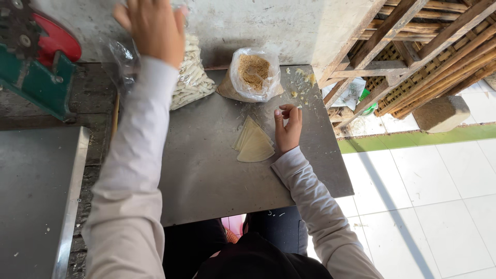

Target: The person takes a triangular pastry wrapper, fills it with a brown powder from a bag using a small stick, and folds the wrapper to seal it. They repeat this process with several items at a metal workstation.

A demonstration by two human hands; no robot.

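Just left of the curled right fingers [285, 114] lie the wrappers [253, 142], untouched.

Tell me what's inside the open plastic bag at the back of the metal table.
The open plastic bag holds brown crumbly filling, visible from the top. What lies below that surface is hidden.

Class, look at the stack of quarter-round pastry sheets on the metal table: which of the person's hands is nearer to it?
Right. The right hand rests beside the pastry sheets, while the left hand is raised far off at the bag of white rolled pieces.
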